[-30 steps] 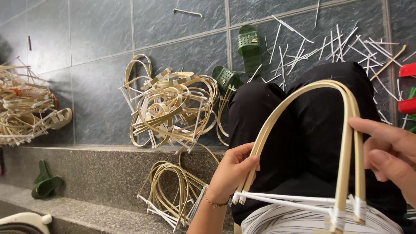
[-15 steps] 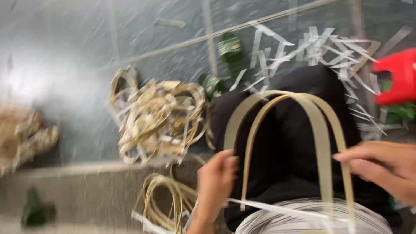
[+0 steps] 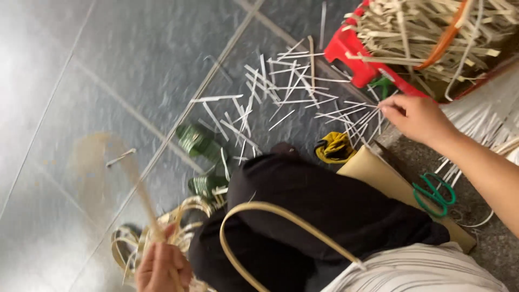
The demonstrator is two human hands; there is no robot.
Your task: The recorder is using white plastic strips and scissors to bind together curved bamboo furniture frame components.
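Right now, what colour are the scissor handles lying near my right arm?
Green: the scissors lie on the floor, shown in the head view.

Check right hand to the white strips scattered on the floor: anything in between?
Nothing visible. The right hand is already at the edge of the white strips, fingertips about touching them. The red stool sits just above it and the yellow bundle below, both off to the side.

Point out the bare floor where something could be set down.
The grey tiles lie bare left of the green sandals, apart from one stray strip. It is crowded with cut strips between the sandals and the red stool, where the right hand reaches.
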